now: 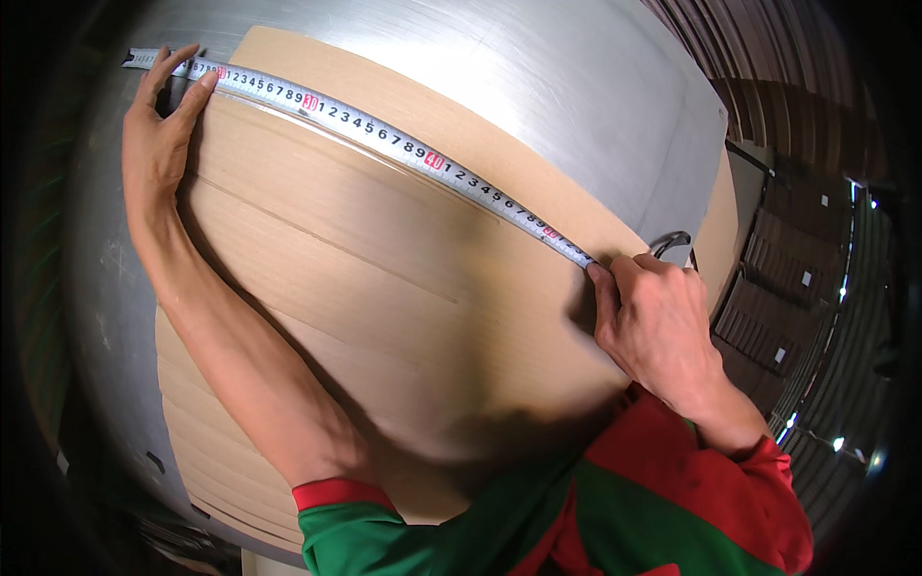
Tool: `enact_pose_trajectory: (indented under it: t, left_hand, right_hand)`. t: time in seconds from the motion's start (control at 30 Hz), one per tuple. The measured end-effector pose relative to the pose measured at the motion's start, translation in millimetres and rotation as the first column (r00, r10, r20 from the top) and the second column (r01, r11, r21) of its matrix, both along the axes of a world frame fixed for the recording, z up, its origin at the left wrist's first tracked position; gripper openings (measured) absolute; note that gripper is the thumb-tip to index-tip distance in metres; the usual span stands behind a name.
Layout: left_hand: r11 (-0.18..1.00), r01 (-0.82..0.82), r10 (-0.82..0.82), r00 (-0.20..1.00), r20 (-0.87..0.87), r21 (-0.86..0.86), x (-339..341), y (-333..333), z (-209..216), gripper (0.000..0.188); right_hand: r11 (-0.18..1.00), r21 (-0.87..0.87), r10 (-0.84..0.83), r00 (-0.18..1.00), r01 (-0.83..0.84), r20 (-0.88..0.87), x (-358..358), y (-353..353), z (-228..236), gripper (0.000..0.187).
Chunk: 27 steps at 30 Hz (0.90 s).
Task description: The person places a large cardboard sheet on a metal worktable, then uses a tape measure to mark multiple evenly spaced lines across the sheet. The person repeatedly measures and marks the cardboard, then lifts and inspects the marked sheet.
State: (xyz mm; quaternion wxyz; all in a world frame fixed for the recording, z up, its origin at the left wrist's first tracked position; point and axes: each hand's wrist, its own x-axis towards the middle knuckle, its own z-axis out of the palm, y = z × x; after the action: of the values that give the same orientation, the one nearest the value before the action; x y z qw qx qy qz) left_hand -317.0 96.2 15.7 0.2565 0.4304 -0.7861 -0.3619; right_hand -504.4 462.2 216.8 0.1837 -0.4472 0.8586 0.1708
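A steel tape measure (pixel 370 123) with black and red figures is stretched slantwise over a stack of brown cardboard sheets (pixel 365 317). My left hand (pixel 158 134) is at the far left, its thumb and fingers closed about the blade, whose end sticks out past them. At the right, my right hand (pixel 658 322) is curled with thumb and fingers closed on the other end of the blade. Its fingers hide that end and whatever case it has. A black loop (pixel 672 242) shows just beyond the knuckles.
Beneath the cardboard lies a shiny metal tabletop (pixel 557 77), with its corner at the right. Further right are stacks of dark brown flat sheets (pixel 783 278) with small white labels. Another piece of cardboard (pixel 720 226) shows past the table's corner.
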Motion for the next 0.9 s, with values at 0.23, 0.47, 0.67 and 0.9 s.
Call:
enact_pose_trajectory:
  t: [0.23, 0.47, 0.67, 0.9]
  left_hand:
    - [1.000, 0.018, -0.018, 1.000, -0.003, -0.011, 0.3, -2.4, 0.8, 0.055]
    - [1.000, -0.008, 0.009, 0.999, 0.041, -0.022, -0.2, -2.4, 1.6, 0.058]
    - [1.000, 0.009, -0.009, 1.000, 0.016, -0.006, 1.3, -4.9, 0.3, 0.058]
    - [1.000, -0.013, 0.015, 0.998, 0.057, -0.020, 1.8, -3.4, 0.1, 0.061]
  right_hand:
    - [0.998, 0.054, 0.030, 0.999, -0.029, -0.011, 6.6, -1.1, -1.9, 0.025]
    - [0.996, 0.073, 0.052, 0.999, -0.053, 0.010, 7.2, -2.1, -2.1, 0.019]
    - [0.995, 0.070, 0.069, 0.998, -0.068, -0.012, 9.7, -0.5, -5.1, 0.017]
    - [0.991, 0.108, 0.081, 0.997, -0.079, -0.016, 9.7, -1.1, -5.3, 0.016]
